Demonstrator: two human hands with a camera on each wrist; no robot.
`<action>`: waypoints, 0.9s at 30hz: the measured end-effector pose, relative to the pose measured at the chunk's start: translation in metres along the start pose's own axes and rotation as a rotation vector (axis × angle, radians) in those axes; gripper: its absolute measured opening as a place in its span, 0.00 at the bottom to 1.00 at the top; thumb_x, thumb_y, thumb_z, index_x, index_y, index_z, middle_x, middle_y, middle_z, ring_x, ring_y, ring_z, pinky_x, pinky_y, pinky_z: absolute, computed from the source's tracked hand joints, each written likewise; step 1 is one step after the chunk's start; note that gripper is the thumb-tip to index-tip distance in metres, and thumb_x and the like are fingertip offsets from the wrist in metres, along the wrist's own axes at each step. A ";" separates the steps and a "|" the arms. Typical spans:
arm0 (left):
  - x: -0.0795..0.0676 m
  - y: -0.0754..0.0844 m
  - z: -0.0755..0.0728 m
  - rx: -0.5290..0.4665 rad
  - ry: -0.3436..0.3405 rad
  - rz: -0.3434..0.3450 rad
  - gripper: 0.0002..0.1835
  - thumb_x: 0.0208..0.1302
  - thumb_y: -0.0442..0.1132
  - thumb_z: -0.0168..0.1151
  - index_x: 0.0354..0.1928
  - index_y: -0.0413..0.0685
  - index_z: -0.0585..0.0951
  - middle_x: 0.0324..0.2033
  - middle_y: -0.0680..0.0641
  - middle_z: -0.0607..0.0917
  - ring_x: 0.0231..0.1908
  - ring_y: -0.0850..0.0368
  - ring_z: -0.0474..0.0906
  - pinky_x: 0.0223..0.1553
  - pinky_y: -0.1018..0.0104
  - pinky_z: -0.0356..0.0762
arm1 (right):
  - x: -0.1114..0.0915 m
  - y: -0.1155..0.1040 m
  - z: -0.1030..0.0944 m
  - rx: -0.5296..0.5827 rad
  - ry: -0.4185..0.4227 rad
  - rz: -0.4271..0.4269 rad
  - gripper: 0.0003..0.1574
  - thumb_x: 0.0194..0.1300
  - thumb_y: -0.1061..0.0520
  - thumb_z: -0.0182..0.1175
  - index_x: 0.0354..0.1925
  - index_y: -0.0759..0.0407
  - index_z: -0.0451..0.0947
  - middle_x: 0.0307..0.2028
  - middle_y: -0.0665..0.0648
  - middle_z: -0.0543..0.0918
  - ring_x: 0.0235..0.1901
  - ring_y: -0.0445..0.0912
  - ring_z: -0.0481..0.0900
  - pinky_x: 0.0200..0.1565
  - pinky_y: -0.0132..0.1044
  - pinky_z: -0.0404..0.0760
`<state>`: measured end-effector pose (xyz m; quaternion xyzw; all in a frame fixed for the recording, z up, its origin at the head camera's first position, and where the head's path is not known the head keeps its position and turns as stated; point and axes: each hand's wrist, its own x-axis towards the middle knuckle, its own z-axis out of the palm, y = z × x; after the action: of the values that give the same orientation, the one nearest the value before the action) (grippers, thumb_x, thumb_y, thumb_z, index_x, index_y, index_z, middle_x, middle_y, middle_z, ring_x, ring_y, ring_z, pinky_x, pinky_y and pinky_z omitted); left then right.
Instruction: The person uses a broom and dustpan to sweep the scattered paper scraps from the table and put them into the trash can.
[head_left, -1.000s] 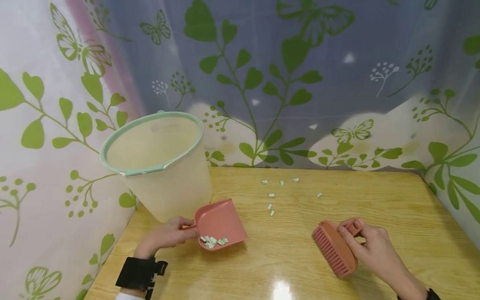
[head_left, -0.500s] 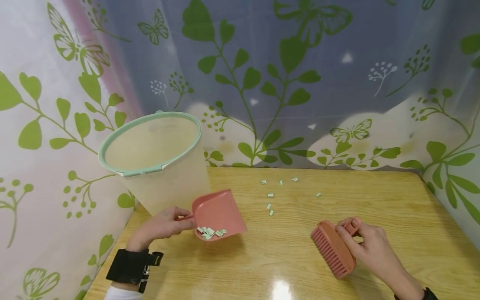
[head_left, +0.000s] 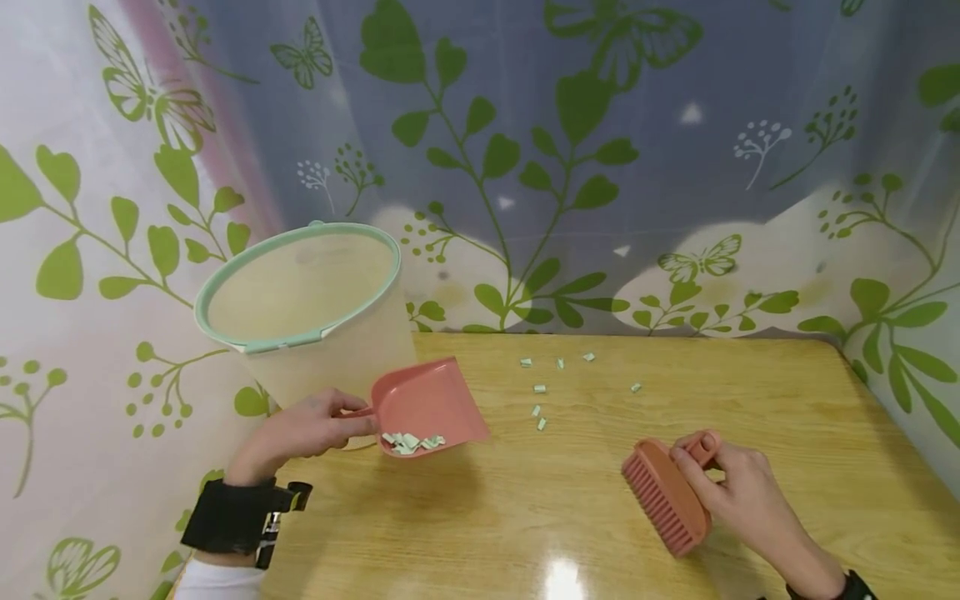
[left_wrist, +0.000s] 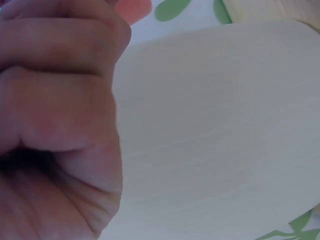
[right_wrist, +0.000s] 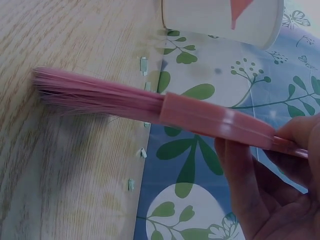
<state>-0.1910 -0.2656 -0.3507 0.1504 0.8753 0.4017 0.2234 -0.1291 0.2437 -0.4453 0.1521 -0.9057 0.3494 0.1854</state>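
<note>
My left hand [head_left: 315, 427] grips the short handle of a pink dustpan [head_left: 431, 400], raised over the table in front of the bucket. A small heap of pale green paper bits [head_left: 408, 443] lies in the dustpan near its handle side. In the left wrist view the curled fingers [left_wrist: 60, 105] show against the pale bucket wall. My right hand [head_left: 738, 483] holds a pink brush [head_left: 667, 497] by its handle at the right, bristles facing left. The right wrist view shows the brush [right_wrist: 215, 117] from its edge, thumb and fingers around the handle end.
A tall translucent bucket [head_left: 367, 342] with a mint green rim stands at the back left. Several loose paper bits [head_left: 540, 389] are scattered on the wooden table [head_left: 570, 500] toward its far edge. A leaf-patterned curtain [head_left: 480, 167] hangs behind and at both sides.
My left hand has lifted the dustpan off the table and moved it slightly left toward the bucket, paper bits still in it. The right hand and brush have stayed nearly still.
</note>
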 end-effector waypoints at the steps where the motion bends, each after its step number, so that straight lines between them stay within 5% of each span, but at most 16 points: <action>1: -0.002 0.003 -0.002 0.001 0.006 -0.006 0.15 0.73 0.50 0.60 0.51 0.50 0.87 0.21 0.54 0.70 0.17 0.63 0.59 0.19 0.71 0.58 | 0.000 0.001 0.000 -0.001 0.004 -0.005 0.03 0.70 0.63 0.63 0.40 0.57 0.84 0.32 0.54 0.88 0.28 0.35 0.84 0.24 0.30 0.78; 18: -0.018 0.037 -0.013 0.100 0.054 0.003 0.15 0.73 0.55 0.60 0.50 0.59 0.87 0.22 0.53 0.72 0.20 0.60 0.64 0.22 0.68 0.63 | -0.001 0.004 0.000 -0.007 0.007 0.000 0.03 0.69 0.62 0.64 0.40 0.57 0.84 0.31 0.53 0.88 0.28 0.37 0.86 0.25 0.29 0.78; 27: -0.023 0.050 -0.024 0.117 0.056 0.022 0.14 0.73 0.52 0.61 0.47 0.52 0.87 0.22 0.54 0.72 0.19 0.62 0.61 0.23 0.68 0.61 | -0.002 0.002 0.000 -0.004 0.008 0.022 0.03 0.69 0.62 0.64 0.41 0.57 0.85 0.31 0.54 0.89 0.28 0.35 0.85 0.24 0.28 0.76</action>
<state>-0.1795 -0.2599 -0.2921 0.1613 0.9014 0.3564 0.1853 -0.1282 0.2455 -0.4475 0.1402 -0.9073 0.3503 0.1856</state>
